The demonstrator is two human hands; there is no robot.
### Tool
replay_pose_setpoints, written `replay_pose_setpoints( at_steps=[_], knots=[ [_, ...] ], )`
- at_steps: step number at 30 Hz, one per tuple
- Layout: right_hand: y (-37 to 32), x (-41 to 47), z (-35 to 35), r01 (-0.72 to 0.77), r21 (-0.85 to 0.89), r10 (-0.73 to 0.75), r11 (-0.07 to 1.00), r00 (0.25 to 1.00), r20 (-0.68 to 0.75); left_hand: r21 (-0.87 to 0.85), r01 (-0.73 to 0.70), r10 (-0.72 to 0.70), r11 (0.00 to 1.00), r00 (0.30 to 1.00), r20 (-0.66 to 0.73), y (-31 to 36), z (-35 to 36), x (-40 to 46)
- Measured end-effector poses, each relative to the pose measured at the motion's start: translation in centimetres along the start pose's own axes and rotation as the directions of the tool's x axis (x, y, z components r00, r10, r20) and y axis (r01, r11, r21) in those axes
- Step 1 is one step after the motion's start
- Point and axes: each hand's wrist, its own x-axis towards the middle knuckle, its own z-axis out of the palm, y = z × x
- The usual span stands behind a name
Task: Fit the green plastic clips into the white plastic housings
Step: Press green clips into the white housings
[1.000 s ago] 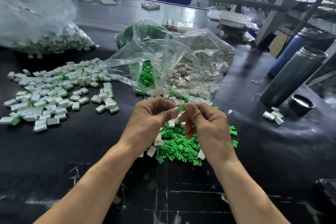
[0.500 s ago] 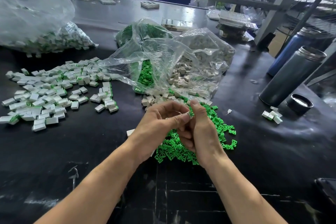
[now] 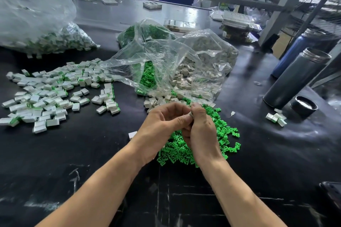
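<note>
The piece being worked is almost hidden: only a small pale sliver shows where the two thumbs meet, so it cannot be told whether it is a housing alone or a housing with a clip going in. The left hand (image 3: 162, 125) and right hand (image 3: 200, 127) are brought together just above the loose heap of green clips (image 3: 219, 134), fingers (image 3: 181, 120) of both curled tight and pinching that piece between thumb and forefinger tips; working right over the heap likely keeps the next clip within a short reach. Both forearms come in from the near edge and converge, wrists lifted off the black tabletop (image 3: 276, 162), backs of the hands facing up. Just beyond the hands, loose white housings (image 3: 156, 100) spill from the mouth of a clear plastic bag (image 3: 175, 61) that holds more housings and more green clips. To the left, well apart, lies a broad scatter of finished pieces (image 3: 55, 94), white with green edges, probably set aside there to keep done work separate from raw parts. A further bag of such pieces (image 3: 55, 40) sits far left. On the right stand two dark flasks (image 3: 295, 79), with a lid (image 3: 304, 106) and a few more pieces (image 3: 275, 117) beside them.
</note>
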Motion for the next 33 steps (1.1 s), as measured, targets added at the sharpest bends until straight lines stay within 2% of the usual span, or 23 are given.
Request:
replay_pose_setpoints(
  at_steps=[5,11,23,31,33],
  knots=[
    [0.2,0.1,0.1,-0.051,0.033,0.053,0.998,0.998,-0.043,0.043,-0.019,0.020,0.999,1.000,-0.023,-0.1,0.2,0.0],
    [0.5,0.4,0.0,0.015,-0.046,-0.017,0.999,0.998,-0.054,0.083,-0.028,0.032,0.996,0.999,-0.042,-0.1,0.4,0.0],
    [1.2,0.8,0.0,0.050,-0.136,-0.064,0.989,0.993,-0.099,0.026,-0.011,0.013,1.000,0.997,-0.072,0.2,0.8,-0.2],
    [1.0,0.3,-0.4,0.079,-0.093,-0.079,0.993,0.997,0.001,0.091,0.002,0.009,0.996,0.993,-0.117,0.4,0.2,-0.3],
    [1.2,0.4,-0.9,0.106,-0.138,-0.113,0.985,0.993,-0.040,0.132,-0.005,0.027,0.991,0.986,-0.166,0.4,-0.2,-0.1]
  ],
)
